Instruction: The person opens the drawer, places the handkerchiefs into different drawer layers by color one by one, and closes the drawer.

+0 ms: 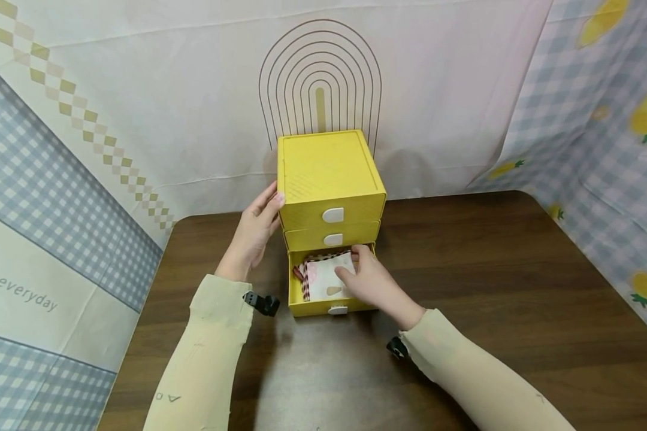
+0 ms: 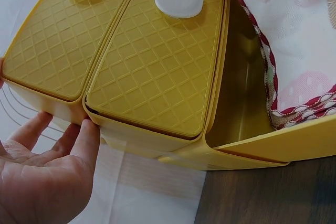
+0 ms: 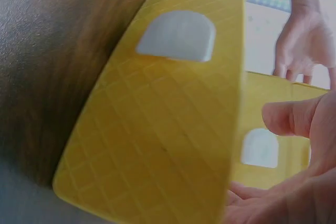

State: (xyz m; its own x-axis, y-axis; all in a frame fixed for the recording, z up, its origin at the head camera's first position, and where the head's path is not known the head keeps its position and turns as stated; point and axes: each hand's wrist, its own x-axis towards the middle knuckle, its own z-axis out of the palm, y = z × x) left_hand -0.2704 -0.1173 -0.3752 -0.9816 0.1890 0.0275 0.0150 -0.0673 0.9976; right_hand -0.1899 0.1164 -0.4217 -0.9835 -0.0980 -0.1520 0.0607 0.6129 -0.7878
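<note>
A small yellow drawer cabinet [image 1: 329, 164] with white tab handles stands against the back wall. Its bottom drawer [image 1: 311, 309] is pulled out, the two above it closed. Inside lies a folded white cloth [image 1: 323, 280] with pink prints and a red-and-white checked edge. My left hand [image 1: 252, 236] rests its straight fingertips against the cabinet's left side, also seen in the left wrist view. Over the drawer's right part, my right hand [image 1: 378, 286] reaches in at the cloth, thumb spread from the fingers. Behind the drawer front in the right wrist view, its fingers are partly hidden.
The cabinet stands on a dark wooden table [image 1: 480, 287]. Behind it hangs a white cloth backdrop [image 1: 183, 96] with an arch print. Blue checked fabric [image 1: 604, 137] hangs along the right side. Each sleeve has a black wrist camera [image 1: 262, 304] at the cuff.
</note>
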